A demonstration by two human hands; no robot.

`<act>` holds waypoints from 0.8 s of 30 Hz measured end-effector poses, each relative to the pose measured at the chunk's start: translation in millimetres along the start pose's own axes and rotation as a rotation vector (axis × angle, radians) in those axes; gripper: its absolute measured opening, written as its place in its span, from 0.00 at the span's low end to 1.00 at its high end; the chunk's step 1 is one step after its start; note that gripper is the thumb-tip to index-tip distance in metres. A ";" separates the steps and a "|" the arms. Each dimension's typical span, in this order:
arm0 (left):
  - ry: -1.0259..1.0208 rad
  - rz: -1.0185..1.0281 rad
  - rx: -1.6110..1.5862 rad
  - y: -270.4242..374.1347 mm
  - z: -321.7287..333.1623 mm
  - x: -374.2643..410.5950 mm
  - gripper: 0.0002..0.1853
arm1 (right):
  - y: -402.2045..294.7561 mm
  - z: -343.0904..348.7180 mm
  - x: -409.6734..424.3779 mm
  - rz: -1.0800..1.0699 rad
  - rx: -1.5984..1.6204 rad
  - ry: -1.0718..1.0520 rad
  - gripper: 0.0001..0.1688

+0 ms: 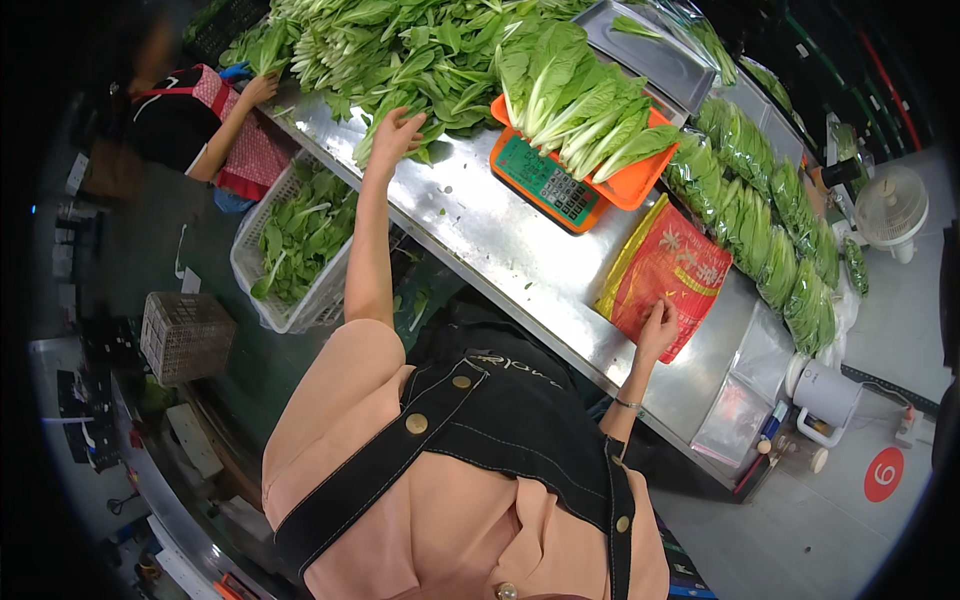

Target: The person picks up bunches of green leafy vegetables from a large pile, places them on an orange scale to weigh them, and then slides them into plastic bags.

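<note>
My left hand (396,139) reaches to the near edge of a big heap of leafy greens (420,60), its fingers spread over the leaves; no leaf is clearly gripped. My right hand (658,328) rests on a red and yellow printed bag (675,274) lying flat on the metal table (495,262). Whether its fingers pinch the bag is unclear. Between the hands stands an orange digital scale (547,180) with a lit display. On it, an orange tray (637,180) holds several heads of leafy lettuce (570,97), stems towards me.
Bagged greens (750,217) line the far side. Clear plastic bags (731,420) and a grey-white kettle (825,397) are at right, a fan (891,210) beyond. A white crate (300,262) of leaves stands below the table. Another person (217,127) handles greens at left.
</note>
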State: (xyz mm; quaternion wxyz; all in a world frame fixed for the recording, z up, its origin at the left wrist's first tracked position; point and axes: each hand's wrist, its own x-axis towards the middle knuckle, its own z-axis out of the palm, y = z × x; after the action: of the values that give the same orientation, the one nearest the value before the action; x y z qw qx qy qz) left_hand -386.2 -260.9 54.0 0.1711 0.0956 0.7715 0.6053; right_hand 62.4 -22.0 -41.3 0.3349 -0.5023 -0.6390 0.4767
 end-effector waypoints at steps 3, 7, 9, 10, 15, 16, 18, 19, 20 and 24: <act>-0.023 0.001 -0.126 -10.1 -2.5 5.3 0.40 | -19.0 10.7 14.6 -0.055 0.161 -0.039 0.14; -0.125 0.021 -0.248 2.8 17.9 16.0 0.39 | -54.0 37.4 32.8 -0.073 0.319 -0.119 0.17; -0.204 0.009 -0.295 11.8 32.8 22.5 0.36 | -73.5 57.5 41.0 -0.079 0.448 -0.189 0.20; -0.251 0.010 -0.323 14.4 42.3 28.9 0.36 | -86.7 67.9 43.7 -0.047 0.515 -0.209 0.22; -0.146 0.005 -0.137 28.2 113.2 50.7 0.34 | -108.0 130.4 73.3 -0.074 0.523 -0.283 0.41; -0.291 -0.027 -0.047 48.2 119.5 45.2 0.34 | -123.8 139.7 70.8 -0.102 0.503 -0.250 0.40; -0.324 0.087 -0.031 52.2 129.6 48.5 0.33 | -142.5 162.4 68.9 -0.130 0.442 -0.159 0.25; -0.330 0.185 -0.015 28.0 133.4 75.3 0.32 | -148.0 173.8 71.9 -0.139 0.455 -0.149 0.25; -0.225 0.193 0.089 5.8 133.2 101.1 0.32 | -152.9 187.2 74.7 -0.145 0.468 -0.144 0.25; -0.423 0.081 -0.151 39.3 160.9 65.4 0.20 | -160.6 202.9 99.1 -0.125 0.579 -0.080 0.31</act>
State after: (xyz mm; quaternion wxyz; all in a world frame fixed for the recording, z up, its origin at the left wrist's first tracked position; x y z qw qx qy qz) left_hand -387.8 -82.9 48.7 0.3111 0.2382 0.6664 0.6343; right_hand -200.3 11.3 40.4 0.4674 -0.3263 -0.5189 0.6370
